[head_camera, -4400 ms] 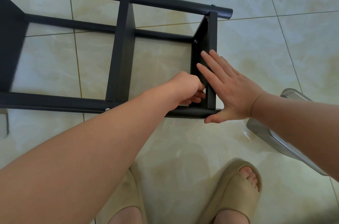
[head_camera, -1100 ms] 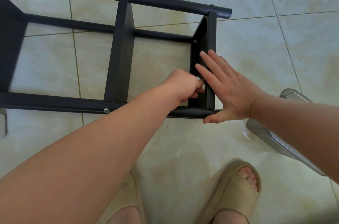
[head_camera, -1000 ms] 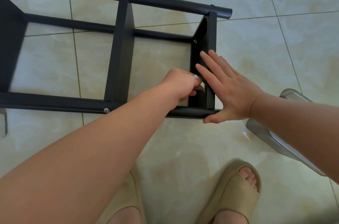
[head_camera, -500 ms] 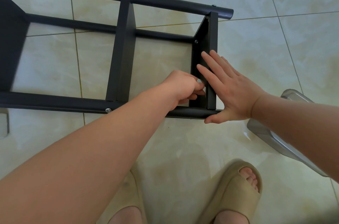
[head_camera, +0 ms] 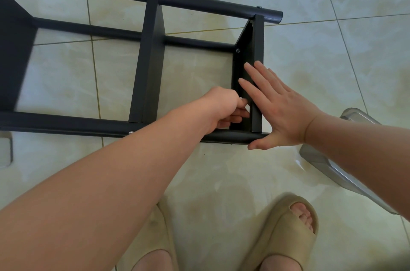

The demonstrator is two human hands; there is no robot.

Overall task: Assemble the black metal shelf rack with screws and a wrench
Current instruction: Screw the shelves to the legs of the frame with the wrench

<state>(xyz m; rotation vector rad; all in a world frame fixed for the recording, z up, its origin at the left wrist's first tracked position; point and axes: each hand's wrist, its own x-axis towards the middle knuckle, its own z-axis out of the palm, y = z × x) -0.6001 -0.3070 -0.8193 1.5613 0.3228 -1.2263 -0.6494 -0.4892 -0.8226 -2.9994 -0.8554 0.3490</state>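
Tiles of glossy cream stone (head_camera: 221, 170) with thin grout lines make up the floor. On them the black metal shelf rack (head_camera: 150, 66) lies on its side, its long round tubes running left to right. Two beige foam slippers (head_camera: 286, 233) stand near the lower edge. A grey plastic piece (head_camera: 328, 166) lies on the right, partly under the right forearm.

The right hand (head_camera: 279, 110) lies flat with straight fingers on the rack's flat black end panel (head_camera: 257, 75), its thumb against the end of the near tube (head_camera: 66, 124). The left hand (head_camera: 224, 108) reaches inside the frame with its fingers curled against that panel. Its own knuckles hide what they grip, so I cannot tell. A silver screw head (head_camera: 238, 50) shows higher on the panel.
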